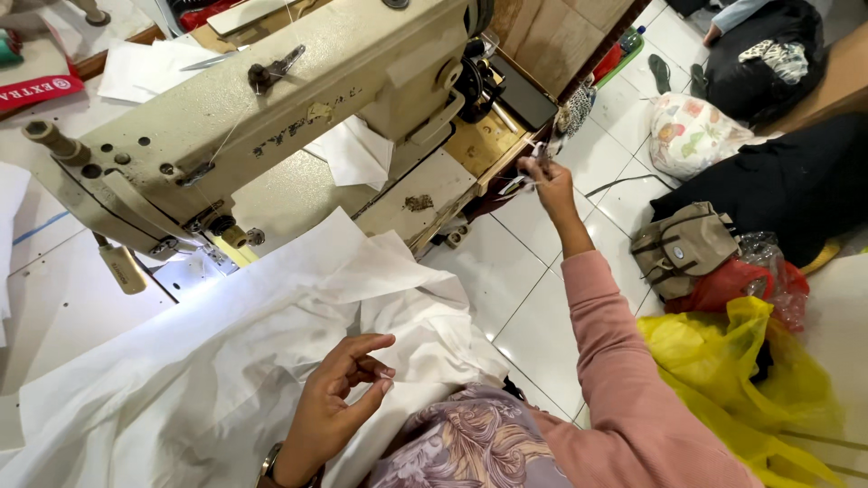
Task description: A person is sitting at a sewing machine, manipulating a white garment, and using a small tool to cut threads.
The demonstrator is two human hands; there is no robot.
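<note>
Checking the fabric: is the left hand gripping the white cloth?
No, the left hand hovers above the white cloth, fingers curled and holding nothing.

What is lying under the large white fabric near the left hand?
The white fabric covers part of the sewing table and the person's lap. The left hand rests on it. Anything beneath stays hidden.

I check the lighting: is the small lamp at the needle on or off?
On: the sewing machine's bed and white fabric glow brightly under the needle.

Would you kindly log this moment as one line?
left hand: over white fabric, fingers curled | right hand: extended to table edge, pinching thread and a small item | sewing machine: behind fabric
</note>
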